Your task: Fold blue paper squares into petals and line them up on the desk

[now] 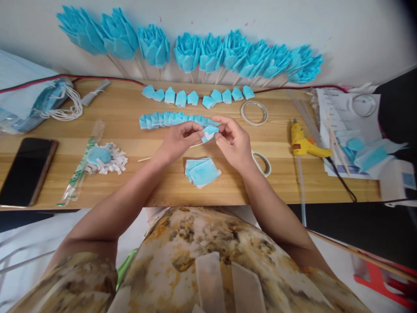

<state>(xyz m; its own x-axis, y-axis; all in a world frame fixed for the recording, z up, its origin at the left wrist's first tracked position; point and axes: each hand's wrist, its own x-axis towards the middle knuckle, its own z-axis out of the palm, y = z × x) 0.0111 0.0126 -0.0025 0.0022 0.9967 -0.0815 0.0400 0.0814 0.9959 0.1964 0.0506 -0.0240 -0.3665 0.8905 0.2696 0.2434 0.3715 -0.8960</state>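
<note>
My left hand (178,138) and my right hand (236,141) meet over the middle of the table. Between their fingertips they pinch a small folded blue petal (208,135) with a white patch on its face. Just beneath lies a stack of blue fabric pieces (202,172), slightly fanned. Behind my hands runs a row of overlapping folded petals (166,119), its right end partly hidden by my fingers. Farther back, several more folded petals (181,98) sit spaced in a line. A thin wooden stick (145,159) passes under my left hand.
Blue flowers on sticks (211,53) lean along the wall. To the right are a tape roll (255,123), another roll (269,166) by my right wrist, and a yellow glue gun (300,141). A phone (28,171) and white scraps (119,161) lie left.
</note>
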